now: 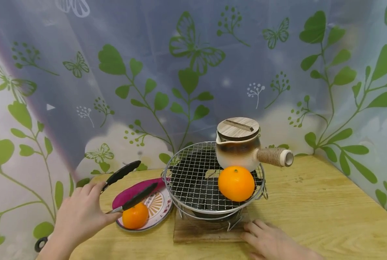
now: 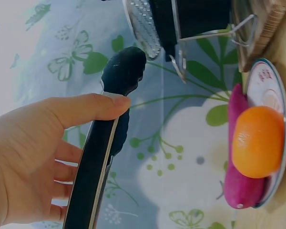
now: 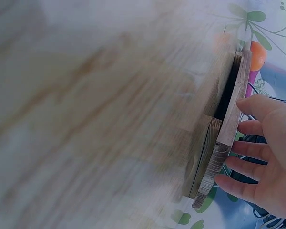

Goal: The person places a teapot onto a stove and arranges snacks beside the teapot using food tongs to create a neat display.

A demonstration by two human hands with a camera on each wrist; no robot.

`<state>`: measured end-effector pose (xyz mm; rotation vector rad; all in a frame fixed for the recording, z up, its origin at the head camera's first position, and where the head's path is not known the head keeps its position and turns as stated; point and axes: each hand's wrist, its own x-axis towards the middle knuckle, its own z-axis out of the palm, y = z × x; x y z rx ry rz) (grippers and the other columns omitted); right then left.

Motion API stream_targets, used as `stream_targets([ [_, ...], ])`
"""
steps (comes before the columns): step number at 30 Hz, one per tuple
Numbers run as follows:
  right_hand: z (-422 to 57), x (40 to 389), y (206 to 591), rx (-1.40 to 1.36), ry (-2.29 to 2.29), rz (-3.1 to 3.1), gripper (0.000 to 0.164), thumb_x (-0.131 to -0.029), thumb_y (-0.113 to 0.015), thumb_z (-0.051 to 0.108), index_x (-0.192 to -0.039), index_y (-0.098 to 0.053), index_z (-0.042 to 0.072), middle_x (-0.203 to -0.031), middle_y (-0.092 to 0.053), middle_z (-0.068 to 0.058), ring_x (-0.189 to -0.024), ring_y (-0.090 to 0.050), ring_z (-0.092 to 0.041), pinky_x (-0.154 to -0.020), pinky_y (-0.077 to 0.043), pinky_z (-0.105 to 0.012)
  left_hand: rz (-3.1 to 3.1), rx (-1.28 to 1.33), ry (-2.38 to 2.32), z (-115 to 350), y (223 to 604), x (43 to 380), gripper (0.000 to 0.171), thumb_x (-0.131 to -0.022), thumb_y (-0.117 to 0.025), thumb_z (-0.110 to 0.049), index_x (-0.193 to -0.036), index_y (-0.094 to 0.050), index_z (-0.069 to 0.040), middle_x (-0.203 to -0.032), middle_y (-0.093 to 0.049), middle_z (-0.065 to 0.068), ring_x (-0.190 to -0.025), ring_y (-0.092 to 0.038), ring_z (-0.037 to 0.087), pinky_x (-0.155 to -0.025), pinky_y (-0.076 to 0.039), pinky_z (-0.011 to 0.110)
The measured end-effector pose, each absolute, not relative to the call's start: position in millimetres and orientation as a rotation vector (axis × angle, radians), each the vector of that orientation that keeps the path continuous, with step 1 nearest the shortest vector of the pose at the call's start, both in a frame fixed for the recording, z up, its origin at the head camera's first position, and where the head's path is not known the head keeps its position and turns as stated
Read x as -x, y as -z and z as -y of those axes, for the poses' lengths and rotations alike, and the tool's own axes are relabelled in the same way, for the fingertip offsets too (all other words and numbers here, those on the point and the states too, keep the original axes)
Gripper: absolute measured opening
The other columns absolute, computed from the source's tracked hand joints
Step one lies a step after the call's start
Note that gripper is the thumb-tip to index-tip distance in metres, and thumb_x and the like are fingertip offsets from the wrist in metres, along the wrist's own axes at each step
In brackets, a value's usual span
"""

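Note:
In my left hand (image 1: 81,213) I hold tongs (image 2: 91,171) with black scalloped tips, spread apart. Their lower arm passes over a plate (image 1: 164,213) that bears a magenta sweet potato (image 2: 238,188) and an orange (image 1: 135,216). My right hand (image 1: 272,240) is at the right front corner of a wooden board (image 1: 209,231), its fingertips on the edge. On that board stands a round grill with a wire mesh (image 1: 193,173). A second orange (image 1: 236,183) sits on the mesh, in front of a brown and cream teapot (image 1: 238,151) with a wooden lid.
The teapot's cord-wrapped handle (image 1: 271,156) juts out to the right past the grill rim. A wire ring (image 1: 265,193) hangs at the grill's right side. Behind the wooden table (image 1: 326,202) hangs a curtain (image 1: 232,72) printed with leaves and butterflies.

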<state>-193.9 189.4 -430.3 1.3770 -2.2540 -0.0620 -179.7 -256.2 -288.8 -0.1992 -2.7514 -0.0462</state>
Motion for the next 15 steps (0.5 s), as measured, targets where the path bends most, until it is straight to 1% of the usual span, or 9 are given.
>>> stream_targets([
  [5,-187.6,192.4,430.2,-1.386,0.06,2.258,0.041,-0.072,-0.072,0.036,-0.105,-0.061,0.014,-0.101,-0.056,-0.005,-0.085,-0.051,-0.018,-0.063,-0.048,-0.027,2.758,0.202,0.002,261.2,302.8,179.2,0.089,-0.055,-0.08,-0.053,-0.115,-0.055,0.007,-0.107,-0.057,0.025,-0.091,-0.052,0.045,-0.069,-0.043,0.06],
  [9,-187.7,192.7,430.5,-1.379,0.042,2.259,0.043,-0.071,-0.072,0.036,-0.105,-0.061,0.014,-0.102,-0.056,-0.005,-0.085,-0.051,-0.018,-0.063,-0.048,-0.027,2.77,0.197,-0.022,264.1,313.1,180.3,0.088,-0.055,-0.08,-0.052,-0.115,-0.055,0.007,-0.107,-0.057,0.024,-0.095,-0.052,0.044,-0.071,-0.041,0.06],
  [15,-188.7,193.4,430.3,-1.379,0.038,2.275,0.042,-0.07,-0.072,0.036,-0.104,-0.06,0.013,-0.101,-0.055,-0.004,-0.084,-0.049,-0.017,-0.063,-0.047,-0.027,2.823,0.187,-0.052,265.6,325.3,184.0,0.087,-0.056,-0.079,-0.053,-0.116,-0.055,0.006,-0.108,-0.057,0.023,-0.097,-0.051,0.042,-0.075,-0.041,0.06],
])
